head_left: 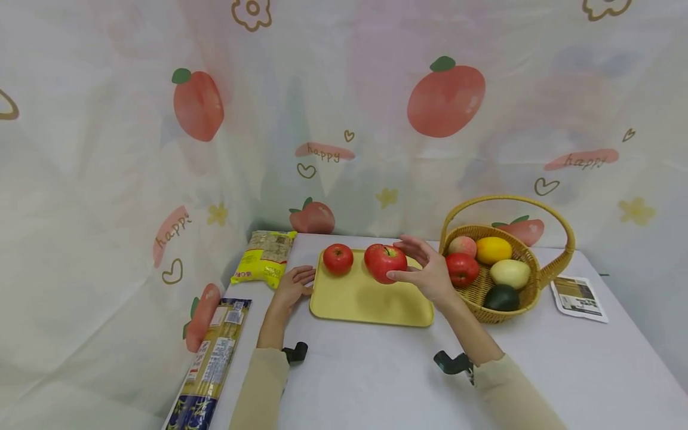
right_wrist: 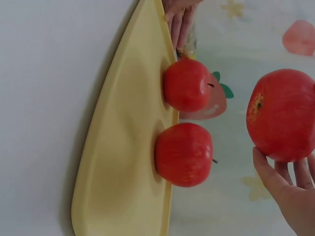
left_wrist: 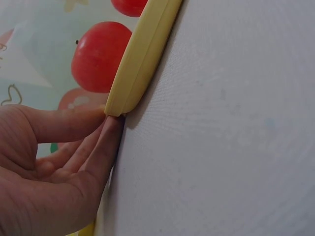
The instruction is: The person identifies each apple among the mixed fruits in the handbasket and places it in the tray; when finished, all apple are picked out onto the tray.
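My right hand [head_left: 434,276] holds a red apple [head_left: 389,264] by thumb and fingertips, raised above the yellow tray [head_left: 371,303]. In the right wrist view this apple [right_wrist: 283,115] is clear of the tray. Two more red apples rest on the tray: one at its left [head_left: 338,259], the other [right_wrist: 184,155] near the middle and partly hidden in the head view by the held one. At the tray's left edge, my left hand [head_left: 292,288] pinches the rim, thumb on top and a finger below, as the left wrist view shows.
Right of the tray stands a wicker basket [head_left: 529,257] with a tall handle, holding several fruits, among them a red apple [head_left: 461,269]. A white packet [head_left: 579,297] lies beyond it. On the left are a yellow bag [head_left: 264,257] and long noodle packs [head_left: 209,364]. A printed cloth hangs behind.
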Tool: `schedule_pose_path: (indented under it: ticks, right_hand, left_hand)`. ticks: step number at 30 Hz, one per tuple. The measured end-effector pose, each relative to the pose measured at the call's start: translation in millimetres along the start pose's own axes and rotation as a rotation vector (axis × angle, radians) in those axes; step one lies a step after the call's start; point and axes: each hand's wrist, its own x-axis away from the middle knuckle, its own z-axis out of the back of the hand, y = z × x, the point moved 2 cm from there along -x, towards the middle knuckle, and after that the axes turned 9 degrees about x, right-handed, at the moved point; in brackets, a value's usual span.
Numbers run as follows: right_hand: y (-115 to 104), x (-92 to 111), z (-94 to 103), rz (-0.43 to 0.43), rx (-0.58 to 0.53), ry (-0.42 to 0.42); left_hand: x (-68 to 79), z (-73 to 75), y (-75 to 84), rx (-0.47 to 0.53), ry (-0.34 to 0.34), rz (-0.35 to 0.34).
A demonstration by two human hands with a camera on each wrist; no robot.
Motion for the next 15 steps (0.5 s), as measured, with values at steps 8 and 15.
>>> schedule_pose_path:
  ticks: [8,15]
  right_hand:
    - [6.8,-3.0,-22.4,-0.023,-0.048,-0.002]
    - [11.3,-5.9,-41.4,-0.046,-0.061,0.012]
  left_hand:
    - [0.8,-0.6,0.1,0.008,0.007,0.001]
    - [-0.2,-1.2,-0.1,0.010,0.007,0.001]
